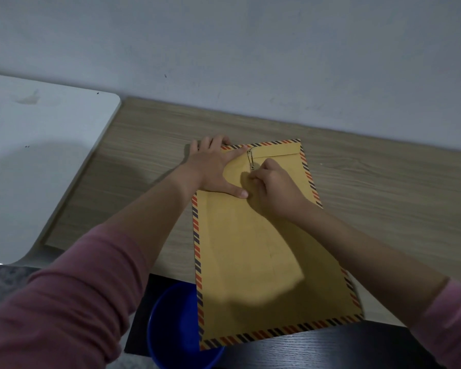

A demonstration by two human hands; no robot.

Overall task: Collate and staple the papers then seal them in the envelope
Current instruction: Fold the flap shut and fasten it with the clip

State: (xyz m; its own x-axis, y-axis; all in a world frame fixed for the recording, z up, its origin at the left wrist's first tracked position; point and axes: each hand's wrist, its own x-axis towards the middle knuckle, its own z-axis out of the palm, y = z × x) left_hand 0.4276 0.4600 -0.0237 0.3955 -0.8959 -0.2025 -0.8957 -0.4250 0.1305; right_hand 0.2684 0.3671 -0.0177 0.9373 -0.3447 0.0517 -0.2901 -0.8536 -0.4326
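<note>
I'm looking down at a brown envelope [264, 262] with a red-and-dark striped border, lying flat on the wood-grain table [370, 195], its near end hanging over the table's front edge above a blue bowl [176, 326] below. The flap is folded down at the far end, and a metal clasp [250, 159] sits at its middle. My left hand [213, 169] lies flat and spread on the envelope's far left corner, fingers straight, thumb stretched toward the centre, pressing the paper down. My right hand [274, 187] is curled, fingertips pinched at the lower end of the clasp. I can't see any loose papers or a stapler from here. A white board [37, 155] lies to the left, overlapping the table's edge. Pink sleeves [72, 296] cover both forearms.
</note>
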